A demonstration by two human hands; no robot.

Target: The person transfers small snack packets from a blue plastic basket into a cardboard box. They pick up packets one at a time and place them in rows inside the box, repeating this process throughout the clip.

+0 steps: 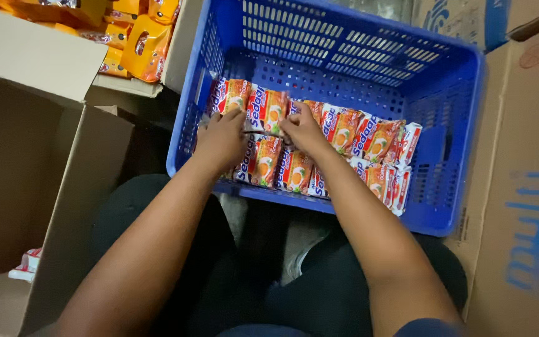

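Seated in front of the blue crate, knees in dark trousers just below its near rim. Both forearms reaching over that rim. Left hand closed on the noodle packets at the crate's left side, fingers curled over the top edge of one. Right hand just beside it, toward the crate's middle, pinching the same packet row from the other side. Packets standing on edge in two rows along the crate's near half, wrappers white, red and orange, shiny and thin, soft at the seams. Possible trouble, as a judgement: rows leaning, so a loose end at the crate's right could tip over; too hard a squeeze could crush the brittle content. Left of the crate, an open cardboard box. Beyond the crate's far left corner, a box of orange sachets
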